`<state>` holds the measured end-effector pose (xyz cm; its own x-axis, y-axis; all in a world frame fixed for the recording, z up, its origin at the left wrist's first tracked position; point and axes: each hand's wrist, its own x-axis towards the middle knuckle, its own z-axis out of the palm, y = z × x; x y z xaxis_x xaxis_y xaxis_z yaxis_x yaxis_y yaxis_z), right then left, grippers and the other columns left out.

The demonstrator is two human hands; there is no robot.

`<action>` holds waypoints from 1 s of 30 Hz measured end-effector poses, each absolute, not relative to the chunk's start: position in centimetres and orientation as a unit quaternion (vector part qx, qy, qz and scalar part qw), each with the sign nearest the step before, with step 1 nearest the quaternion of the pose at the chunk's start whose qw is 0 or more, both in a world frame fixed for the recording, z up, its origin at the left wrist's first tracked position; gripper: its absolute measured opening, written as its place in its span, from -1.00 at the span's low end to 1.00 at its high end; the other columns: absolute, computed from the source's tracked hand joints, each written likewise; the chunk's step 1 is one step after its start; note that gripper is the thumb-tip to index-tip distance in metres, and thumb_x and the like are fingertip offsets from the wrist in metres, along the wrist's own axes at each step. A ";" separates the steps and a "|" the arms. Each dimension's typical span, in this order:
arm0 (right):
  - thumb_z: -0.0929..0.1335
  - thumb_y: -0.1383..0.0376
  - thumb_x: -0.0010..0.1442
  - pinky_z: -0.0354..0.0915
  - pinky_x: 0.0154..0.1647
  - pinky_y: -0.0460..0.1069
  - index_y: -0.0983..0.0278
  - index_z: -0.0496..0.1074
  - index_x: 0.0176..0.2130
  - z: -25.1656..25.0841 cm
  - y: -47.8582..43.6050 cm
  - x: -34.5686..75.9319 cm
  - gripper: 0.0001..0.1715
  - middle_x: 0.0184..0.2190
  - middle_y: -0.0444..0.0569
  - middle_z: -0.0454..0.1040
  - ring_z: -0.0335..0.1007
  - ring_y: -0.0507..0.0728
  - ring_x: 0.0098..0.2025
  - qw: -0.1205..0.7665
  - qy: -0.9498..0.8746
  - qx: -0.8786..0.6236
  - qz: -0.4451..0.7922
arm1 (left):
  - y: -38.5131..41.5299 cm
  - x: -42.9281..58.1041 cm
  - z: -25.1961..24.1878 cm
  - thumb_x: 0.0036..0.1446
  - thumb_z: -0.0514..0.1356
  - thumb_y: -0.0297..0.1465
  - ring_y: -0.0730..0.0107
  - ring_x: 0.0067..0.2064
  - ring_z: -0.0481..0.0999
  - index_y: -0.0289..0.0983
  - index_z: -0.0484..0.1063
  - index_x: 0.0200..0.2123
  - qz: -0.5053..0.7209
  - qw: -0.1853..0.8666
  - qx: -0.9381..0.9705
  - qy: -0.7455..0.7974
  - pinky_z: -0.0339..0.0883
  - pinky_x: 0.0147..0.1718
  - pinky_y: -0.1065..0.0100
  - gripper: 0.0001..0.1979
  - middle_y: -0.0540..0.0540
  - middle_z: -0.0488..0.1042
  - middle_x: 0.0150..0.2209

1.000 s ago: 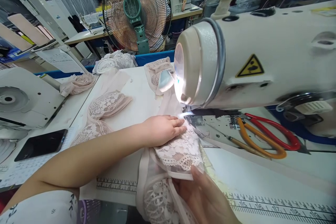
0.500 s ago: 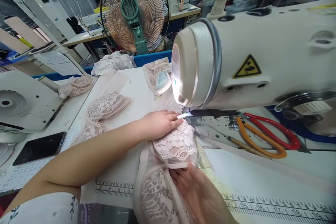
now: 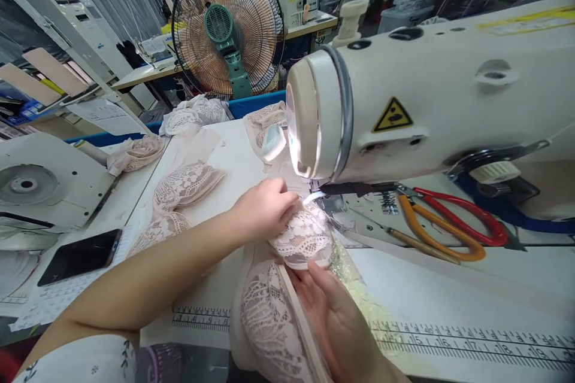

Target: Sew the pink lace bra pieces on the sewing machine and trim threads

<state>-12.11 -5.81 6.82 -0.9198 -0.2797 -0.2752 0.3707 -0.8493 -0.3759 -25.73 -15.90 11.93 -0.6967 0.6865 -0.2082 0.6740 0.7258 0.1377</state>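
Note:
A pale pink lace garment piece lies under the head of a white sewing machine, lit by its lamp near the needle area. My left hand rests on the lace just left of the needle, its fingers curled and pinching the fabric. My right hand is at the table's near edge, palm up, fingers under and along the lace's lower edge and its pink strap.
Red and orange scissors lie on the machine bed to the right. More lace pieces lie at left, with a black phone beside them. A standing fan is behind. A printed ruler runs along the table's front edge.
My left hand's fingers went from lying flat on the lace to curled and pinching it. The lace bunched closer to the needle, and my right hand slid forward beneath it.

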 end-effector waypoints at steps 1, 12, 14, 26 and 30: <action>0.30 0.12 0.19 0.05 0.25 0.17 0.16 0.21 0.21 7.0 -5.8 -12.2 -0.38 0.13 -0.02 0.36 0.21 0.22 0.19 0.172 0.219 0.093 -0.956 | -16.4 -24.8 12.2 0.28 -0.08 -0.19 0.19 -0.15 0.41 -0.30 0.37 -0.02 0.036 0.142 0.388 0.910 0.33 -0.23 0.24 -0.59 -0.25 0.39 -0.12; 0.34 0.06 0.14 0.12 0.18 0.24 -0.01 0.17 0.22 6.2 -2.3 -10.5 -0.33 0.30 -0.04 0.07 0.17 0.29 0.20 0.006 0.675 0.111 -0.729 | -20.5 -24.7 9.6 0.19 0.05 -0.45 0.16 0.16 0.28 -0.34 0.48 -0.28 0.012 0.043 0.552 0.833 0.20 0.14 0.18 -0.80 -0.22 0.33 0.13; 0.29 0.08 0.17 0.19 0.13 0.25 0.09 0.21 0.21 5.1 -0.6 -11.0 -0.38 0.28 0.03 0.10 0.20 0.33 0.17 -0.092 0.827 0.038 -0.554 | -20.2 -24.9 10.0 0.19 0.04 -0.51 0.19 0.21 0.23 -0.36 0.44 -0.15 0.013 0.044 0.566 0.823 0.17 0.17 0.19 -0.77 -0.21 0.32 0.16; 0.20 0.46 0.13 0.20 -0.53 -0.04 0.25 0.51 -0.34 5.8 3.3 -15.4 -0.68 -0.23 0.01 0.52 0.40 0.18 -0.25 -0.142 0.964 -0.220 -0.049 | -16.3 -23.7 11.2 0.14 0.09 -0.44 0.29 -0.11 0.47 -0.37 0.42 -0.24 0.000 0.126 0.564 0.816 0.37 -0.19 0.34 -0.83 -0.20 0.49 -0.08; 0.21 0.52 0.10 0.14 -0.55 -0.07 0.27 0.51 -0.36 5.0 4.5 -15.2 -0.67 -0.32 -0.03 0.53 0.39 0.14 -0.30 -0.182 0.948 -0.253 -0.055 | -14.9 -22.5 9.7 0.21 0.02 -0.09 0.17 -0.08 0.40 -0.48 0.30 0.06 -0.035 0.054 0.516 0.854 0.32 -0.15 0.23 -0.43 -0.31 0.40 -0.02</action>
